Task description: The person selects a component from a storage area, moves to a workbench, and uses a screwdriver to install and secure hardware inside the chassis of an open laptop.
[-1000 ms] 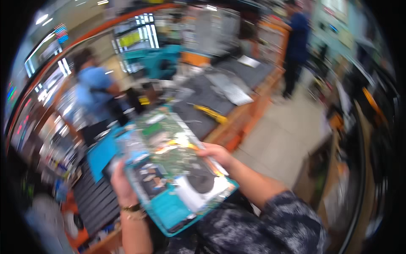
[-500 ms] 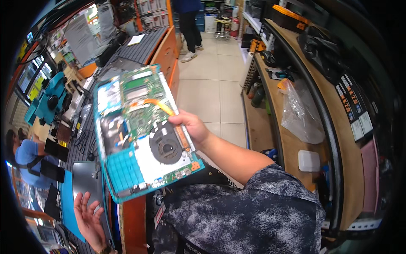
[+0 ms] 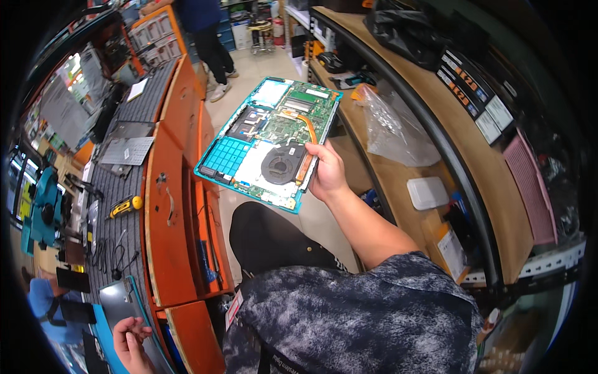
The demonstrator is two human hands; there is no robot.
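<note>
My right hand (image 3: 327, 169) is shut on the edge of an opened laptop base (image 3: 233, 156), thumb on top beside the fan. The base is held tilted in the air, its inside facing up. It has a teal rim, a green circuit board (image 3: 274, 129), a black round fan (image 3: 280, 167), a copper heat pipe (image 3: 309, 128) and a teal grid area at the near left corner. At the lower left, my left hand (image 3: 132, 345) is apart from the base, holding nothing I can see, with loosely half-curled fingers. Just beyond it lies a dark laptop screen panel (image 3: 121, 299) with a teal edge.
On the left, an orange workbench (image 3: 168, 218) with a ribbed grey top carries a yellow-and-black screwdriver (image 3: 126, 206), cables and a silver laptop part (image 3: 128, 150). On the right stand shelves with a plastic bag (image 3: 395, 128) and a white box (image 3: 427, 193). Another person (image 3: 208, 47) stands in the aisle.
The laptop base has swung away from the bench to the right, over the aisle, and lies flatter. My view has turned right. My left hand's fingers have gone from spread to half-curled.
</note>
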